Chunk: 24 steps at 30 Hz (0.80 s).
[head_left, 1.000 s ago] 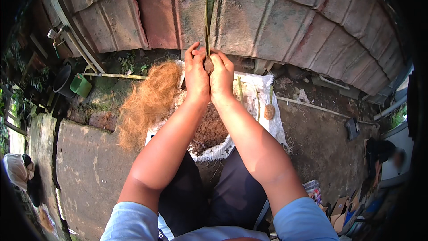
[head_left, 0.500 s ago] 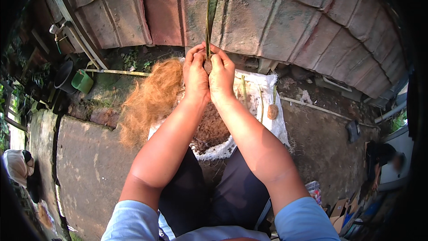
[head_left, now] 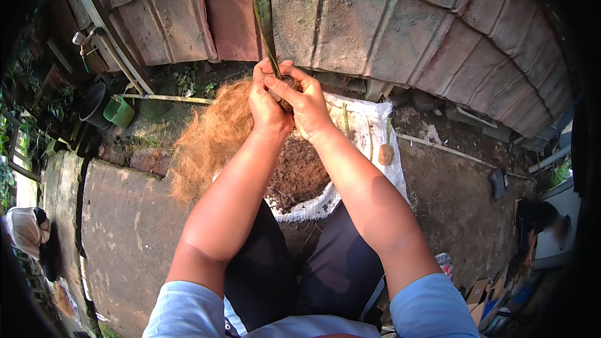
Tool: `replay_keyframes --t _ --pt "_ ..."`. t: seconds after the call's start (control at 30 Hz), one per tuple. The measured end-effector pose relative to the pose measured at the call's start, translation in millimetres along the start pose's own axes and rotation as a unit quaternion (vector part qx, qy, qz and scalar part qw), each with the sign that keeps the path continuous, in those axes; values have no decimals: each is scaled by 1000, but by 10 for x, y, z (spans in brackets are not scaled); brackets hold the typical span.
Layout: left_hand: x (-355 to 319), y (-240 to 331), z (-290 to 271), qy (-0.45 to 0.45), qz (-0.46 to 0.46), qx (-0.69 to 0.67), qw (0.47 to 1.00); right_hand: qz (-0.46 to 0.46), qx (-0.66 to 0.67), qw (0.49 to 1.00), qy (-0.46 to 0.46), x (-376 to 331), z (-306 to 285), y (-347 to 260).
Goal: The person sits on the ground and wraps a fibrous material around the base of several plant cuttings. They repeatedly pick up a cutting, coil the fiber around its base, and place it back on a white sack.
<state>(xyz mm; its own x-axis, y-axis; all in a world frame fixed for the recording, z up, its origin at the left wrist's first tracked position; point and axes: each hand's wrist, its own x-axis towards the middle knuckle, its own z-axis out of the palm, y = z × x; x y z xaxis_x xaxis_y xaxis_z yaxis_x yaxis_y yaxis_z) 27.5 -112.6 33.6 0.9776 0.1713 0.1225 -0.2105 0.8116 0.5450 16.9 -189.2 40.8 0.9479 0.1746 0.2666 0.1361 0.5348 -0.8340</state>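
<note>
A dark brown ball of soil (head_left: 285,101) is cupped between my two hands above the white sack. A long, flat green leaf (head_left: 265,28) stands out of its top, tilted to the left. My left hand (head_left: 266,105) curls round the ball's left side. From the right, my right hand (head_left: 308,103) closes round it, thumb laid across the front. The fingers hide most of the ball. Below my forearms, a heap of loose brown soil (head_left: 297,172) lies on the white sack (head_left: 391,178). Tan fibre (head_left: 210,144) is piled to the left.
On the sack's right side lie a brown wrapped ball (head_left: 385,154) with a green stem and narrow leaf strips (head_left: 345,120). Roof tiles (head_left: 350,22) overhang the far side. A green bucket (head_left: 118,111) stands far left. Another person (head_left: 535,222) is at the right edge.
The leaf has tipped from nearly upright to leaning left, showing more of its flat side. My right thumb has moved across the front of the ball, and more of the ball shows.
</note>
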Motion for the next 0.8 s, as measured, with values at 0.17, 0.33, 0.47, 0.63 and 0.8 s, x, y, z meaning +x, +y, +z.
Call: replay_keyframes --t 0.17,0.33,0.47,0.63,0.8 --pt "3 -7 -7 -43 9 -17 999 26 17 1000 -8 -6 -65 -18" --pt "-8 -51 -6 -28 25 0 999 24 56 998 14 -14 -61 -21" --pt "-5 -124 -10 8 20 9 1000 7 61 998 15 -13 -121 38" --pt "-13 -169 -21 8 36 3 999 19 65 997 25 -21 -108 -25" --pt "-5 -158 -8 52 47 -1 998 -24 -40 996 81 -89 69 -75"
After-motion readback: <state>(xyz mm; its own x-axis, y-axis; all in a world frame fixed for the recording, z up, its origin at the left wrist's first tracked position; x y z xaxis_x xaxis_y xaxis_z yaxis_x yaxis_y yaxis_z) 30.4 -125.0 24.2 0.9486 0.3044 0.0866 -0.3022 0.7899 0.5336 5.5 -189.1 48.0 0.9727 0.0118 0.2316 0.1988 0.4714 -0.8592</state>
